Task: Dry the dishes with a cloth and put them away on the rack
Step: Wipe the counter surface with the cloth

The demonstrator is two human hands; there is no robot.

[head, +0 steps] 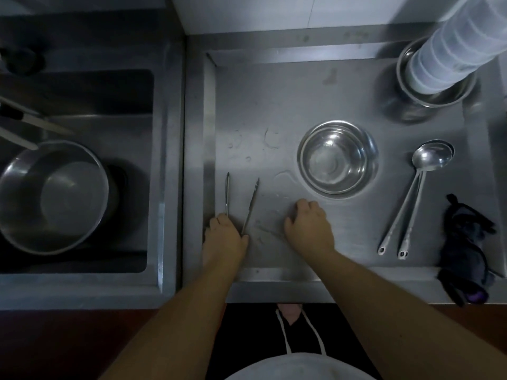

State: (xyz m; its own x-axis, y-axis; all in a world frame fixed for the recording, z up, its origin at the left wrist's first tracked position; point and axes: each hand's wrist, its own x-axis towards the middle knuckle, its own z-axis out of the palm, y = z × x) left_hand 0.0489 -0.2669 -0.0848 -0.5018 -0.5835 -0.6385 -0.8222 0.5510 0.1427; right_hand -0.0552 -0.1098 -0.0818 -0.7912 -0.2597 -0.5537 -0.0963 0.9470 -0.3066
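Observation:
Metal tongs (251, 204) lie on the wet steel counter (274, 105), arms spread and pointing away from me. My left hand (226, 235) grips their near end. My right hand (308, 222) rests knuckles-up on the counter just in front of stacked steel bowls (336, 157), fingers curled, holding nothing I can see. Two long steel ladles (417, 193) lie side by side to the right. A dark cloth (466, 248) is bunched at the counter's right front edge.
A sink (82, 105) on the left holds a large steel pot (52, 196) and knives (24, 124). At the back right, a tall stack of translucent plastic containers (455, 45) stands in steel bowls (436, 78). Water drops dot the counter's middle.

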